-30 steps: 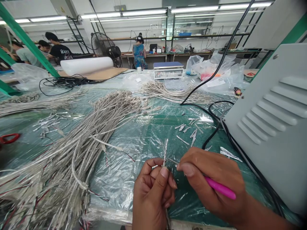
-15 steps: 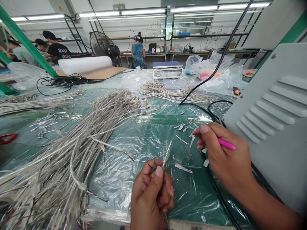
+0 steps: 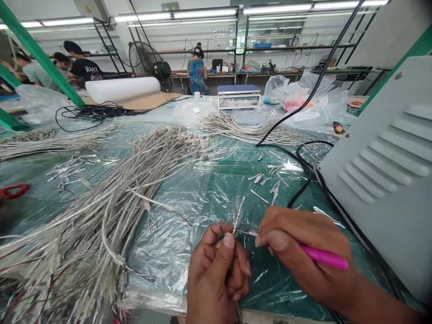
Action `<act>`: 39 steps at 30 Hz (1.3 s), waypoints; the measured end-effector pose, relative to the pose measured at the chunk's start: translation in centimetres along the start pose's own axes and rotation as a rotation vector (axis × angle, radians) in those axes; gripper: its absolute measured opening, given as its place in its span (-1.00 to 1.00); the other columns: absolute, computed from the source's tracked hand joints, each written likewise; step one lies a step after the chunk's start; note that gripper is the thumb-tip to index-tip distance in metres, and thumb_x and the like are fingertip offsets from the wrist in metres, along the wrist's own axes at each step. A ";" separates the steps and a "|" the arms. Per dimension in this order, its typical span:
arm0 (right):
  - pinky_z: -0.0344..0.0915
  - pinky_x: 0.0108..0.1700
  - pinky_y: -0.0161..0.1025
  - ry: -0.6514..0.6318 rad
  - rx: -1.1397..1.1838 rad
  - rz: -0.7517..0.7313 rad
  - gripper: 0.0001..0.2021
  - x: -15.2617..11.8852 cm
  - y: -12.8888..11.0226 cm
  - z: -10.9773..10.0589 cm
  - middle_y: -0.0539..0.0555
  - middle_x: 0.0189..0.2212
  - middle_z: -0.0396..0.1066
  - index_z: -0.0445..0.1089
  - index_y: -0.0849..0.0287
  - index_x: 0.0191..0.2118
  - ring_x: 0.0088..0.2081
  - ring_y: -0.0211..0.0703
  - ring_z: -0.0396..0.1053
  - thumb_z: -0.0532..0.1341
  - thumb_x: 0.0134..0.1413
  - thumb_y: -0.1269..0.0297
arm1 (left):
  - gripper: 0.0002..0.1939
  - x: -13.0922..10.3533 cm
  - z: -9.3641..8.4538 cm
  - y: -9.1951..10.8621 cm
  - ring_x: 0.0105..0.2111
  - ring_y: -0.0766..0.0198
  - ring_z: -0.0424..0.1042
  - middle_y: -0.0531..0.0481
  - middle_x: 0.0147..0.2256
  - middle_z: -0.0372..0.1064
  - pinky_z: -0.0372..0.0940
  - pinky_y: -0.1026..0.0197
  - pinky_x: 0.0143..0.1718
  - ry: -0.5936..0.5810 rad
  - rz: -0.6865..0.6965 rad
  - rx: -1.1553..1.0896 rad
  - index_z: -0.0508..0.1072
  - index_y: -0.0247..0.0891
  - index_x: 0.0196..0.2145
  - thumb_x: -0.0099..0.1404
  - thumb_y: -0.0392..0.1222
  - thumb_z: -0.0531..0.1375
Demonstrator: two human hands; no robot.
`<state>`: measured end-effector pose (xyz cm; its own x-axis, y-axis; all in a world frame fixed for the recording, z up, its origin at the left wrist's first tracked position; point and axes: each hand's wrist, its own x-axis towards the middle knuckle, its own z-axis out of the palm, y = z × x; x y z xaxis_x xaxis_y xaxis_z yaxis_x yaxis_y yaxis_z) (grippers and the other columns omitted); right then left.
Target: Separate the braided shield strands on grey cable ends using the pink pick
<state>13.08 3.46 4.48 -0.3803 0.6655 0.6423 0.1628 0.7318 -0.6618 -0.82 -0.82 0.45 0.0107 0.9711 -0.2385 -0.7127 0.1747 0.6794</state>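
Your left hand [image 3: 218, 274], at the lower middle of the frame, has its fingers pinched around the cable [image 3: 239, 211], whose frayed, silvery end stands up just above the thumb. Your right hand [image 3: 305, 254], at the lower right, has its fingers closed on the pink pick [image 3: 326, 257]. The pick's thin shaft points left and seems to meet the strands close to your left thumb (the exact contact is too small to make out).

A firm pinch right below the frayed part should serve you well, since fine strands like these probably bend and spring away when pushed. Let the pick work with its point only, in light, short strokes, drawn clear of your left thumb. Too deep a jab could nick whatever lies inside the braid or snap a strand. Steadying both wrists low over the surface [image 3: 270, 288] would help.

Mind the foil scraps [image 3: 275, 193] right of centre and the black cord [image 3: 305, 184] beyond your right hand; loose strands could snag on the bundle [image 3: 145, 166] at left.
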 end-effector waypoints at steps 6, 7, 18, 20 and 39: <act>0.20 -0.52 -0.30 0.009 -0.032 -0.023 -0.80 0.1 0.0 0.1 0.03 -0.58 0.37 0.39 0.22 -0.40 -0.54 -0.27 0.31 0.09 0.21 0.51 | -0.95 0.0 0.2 0.0 -0.75 0.56 -0.19 0.10 -0.65 0.34 -0.09 0.50 -0.76 0.014 0.000 0.002 0.41 -0.26 -0.27 0.34 -0.26 0.15; 0.20 -0.51 -0.30 0.016 -0.031 -0.021 -0.80 0.1 0.0 0.2 0.03 -0.57 0.38 0.39 0.22 -0.40 -0.54 -0.27 0.31 0.09 0.21 0.51 | -0.95 0.0 0.2 0.0 -0.75 0.56 -0.19 0.11 -0.65 0.34 -0.09 0.50 -0.76 0.017 -0.001 0.004 0.41 -0.26 -0.27 0.34 -0.26 0.15; 0.18 -0.52 -0.30 0.018 -0.075 -0.021 -0.80 0.1 -0.1 0.2 0.03 -0.57 0.38 0.39 0.23 -0.40 -0.53 -0.28 0.34 0.09 0.21 0.52 | -0.94 0.1 0.1 0.0 -0.75 0.58 -0.19 0.11 -0.65 0.34 -0.08 0.50 -0.76 0.014 -0.003 0.011 0.40 -0.27 -0.28 0.30 -0.25 0.21; 0.19 -0.52 -0.30 0.027 -0.087 -0.041 -0.80 0.0 0.0 0.2 0.04 -0.57 0.38 0.39 0.23 -0.39 -0.53 -0.27 0.35 0.09 0.21 0.53 | -0.93 0.1 0.2 0.0 -0.75 0.58 -0.19 0.11 -0.66 0.33 -0.07 0.50 -0.76 0.017 -0.001 0.017 0.40 -0.27 -0.28 0.29 -0.24 0.23; 0.22 -0.49 -0.31 0.051 -0.067 -0.106 -0.81 0.1 -0.3 0.2 0.03 -0.57 0.36 0.36 0.22 -0.39 -0.52 -0.28 0.30 0.08 0.19 0.52 | -0.94 -0.1 0.2 -0.1 -0.74 0.56 -0.20 0.13 -0.67 0.32 -0.07 0.49 -0.75 0.026 0.024 0.030 0.41 -0.26 -0.26 0.29 -0.25 0.22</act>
<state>12.87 3.26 4.65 -0.3522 0.5893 0.7271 0.1855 0.8054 -0.5630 -0.62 -0.87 0.57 -0.0242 0.9706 -0.2394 -0.6913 0.1567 0.7053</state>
